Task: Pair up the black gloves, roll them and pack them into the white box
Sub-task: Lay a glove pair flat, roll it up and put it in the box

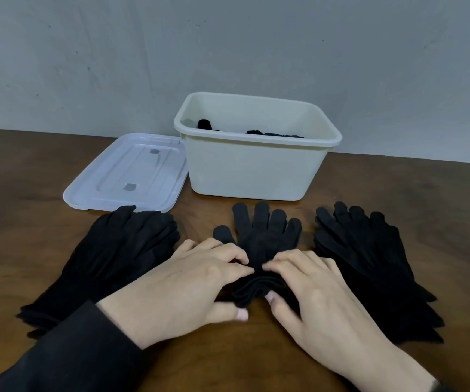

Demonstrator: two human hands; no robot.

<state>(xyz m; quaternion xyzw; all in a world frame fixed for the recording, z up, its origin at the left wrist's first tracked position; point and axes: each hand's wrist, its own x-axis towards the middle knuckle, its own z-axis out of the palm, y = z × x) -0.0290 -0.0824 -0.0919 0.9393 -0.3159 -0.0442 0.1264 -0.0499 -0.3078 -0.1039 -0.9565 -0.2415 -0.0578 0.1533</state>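
Note:
A pair of black gloves lies stacked in the middle of the table, fingers pointing away from me. Its cuff end is partly rolled up. My left hand and my right hand both pinch that roll, fingers on top and thumbs under its near edge. A pile of black gloves lies to the left, another pile to the right. The white box stands open behind them, with some black rolled gloves showing inside.
The box's translucent lid lies flat on the brown wooden table, left of the box. A grey wall rises right behind the table's far edge.

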